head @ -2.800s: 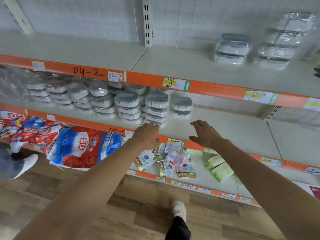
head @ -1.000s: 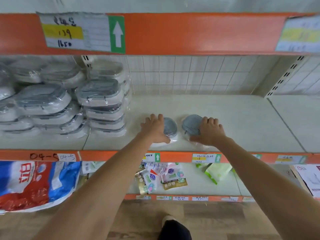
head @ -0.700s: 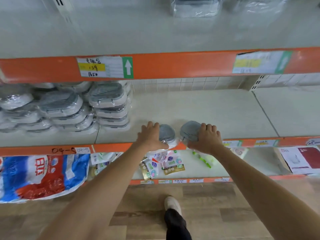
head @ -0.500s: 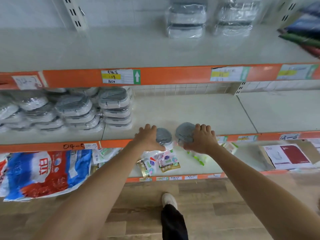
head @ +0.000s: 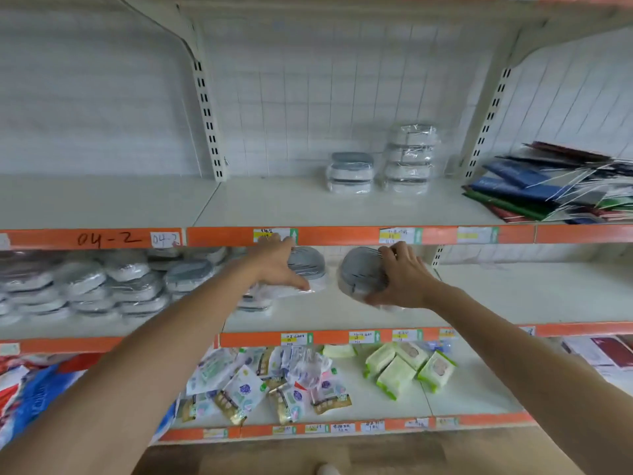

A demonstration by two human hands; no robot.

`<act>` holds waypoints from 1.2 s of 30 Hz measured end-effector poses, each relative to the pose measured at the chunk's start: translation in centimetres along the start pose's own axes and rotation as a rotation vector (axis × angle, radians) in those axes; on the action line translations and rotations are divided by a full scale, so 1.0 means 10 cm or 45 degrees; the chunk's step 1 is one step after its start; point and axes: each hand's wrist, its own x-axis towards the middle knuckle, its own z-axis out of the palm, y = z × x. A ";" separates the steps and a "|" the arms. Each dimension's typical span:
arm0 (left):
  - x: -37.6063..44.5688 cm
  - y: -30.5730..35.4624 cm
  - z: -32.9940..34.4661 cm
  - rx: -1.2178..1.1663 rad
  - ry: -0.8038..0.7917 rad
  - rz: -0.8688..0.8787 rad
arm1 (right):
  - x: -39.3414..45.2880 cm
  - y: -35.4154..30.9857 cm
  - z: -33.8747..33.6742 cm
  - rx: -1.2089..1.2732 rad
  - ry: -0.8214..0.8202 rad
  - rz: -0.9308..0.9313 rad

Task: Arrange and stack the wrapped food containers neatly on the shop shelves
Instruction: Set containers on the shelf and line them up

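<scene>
My left hand (head: 274, 265) grips a wrapped grey-lidded food container (head: 308, 264), lifted in front of the middle shelf (head: 513, 296). My right hand (head: 400, 277) grips a second wrapped container (head: 359, 274), tilted with its grey lid facing me. Both containers hang just below the orange edge of the upper shelf (head: 274, 204). On that upper shelf stand two stacks of wrapped containers, a shorter one (head: 350, 173) and a taller one (head: 411, 159). Several stacks of the same containers (head: 102, 289) fill the left of the middle shelf.
A pile of coloured folders (head: 555, 186) lies at the right of the upper shelf. The bottom shelf holds loose sachets (head: 267, 385), green wipe packs (head: 407, 366) and a blue and red bag (head: 27, 395). A white upright (head: 209, 114) divides the shelf back.
Both hands have lifted their containers off the middle shelf, up toward the upper shelf's edge. The view has tilted upward, bringing the upper shelf and its stacks into sight.
</scene>
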 end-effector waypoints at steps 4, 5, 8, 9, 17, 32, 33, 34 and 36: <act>0.21 -0.02 -0.35 -0.079 0.139 -0.033 | 0.32 0.05 -0.32 0.035 0.107 -0.021; 0.27 -0.03 -0.40 -0.097 0.147 -0.047 | 0.39 0.07 -0.36 0.030 0.120 -0.026; 0.59 -0.11 -0.58 -0.080 0.252 -0.104 | 0.87 0.18 -0.55 0.014 0.161 -0.071; 0.73 -0.15 -0.63 -0.083 0.289 -0.133 | 1.06 0.23 -0.62 0.008 0.167 -0.087; 1.65 -0.19 -1.17 -0.195 0.329 -0.256 | 2.51 0.56 -1.07 0.096 0.156 -0.175; 2.34 -0.23 -1.56 -0.241 0.389 -0.063 | 3.54 0.74 -1.15 0.191 -0.132 -0.193; 2.41 -0.19 -1.60 -0.246 0.391 -0.040 | 3.53 0.75 -1.16 0.163 -0.159 -0.203; 2.49 -0.14 -1.64 -0.246 0.395 -0.015 | 3.53 0.76 -1.18 0.132 -0.181 -0.212; 2.63 -0.05 -1.71 -0.232 0.398 0.039 | 3.53 0.80 -1.24 0.101 -0.162 -0.210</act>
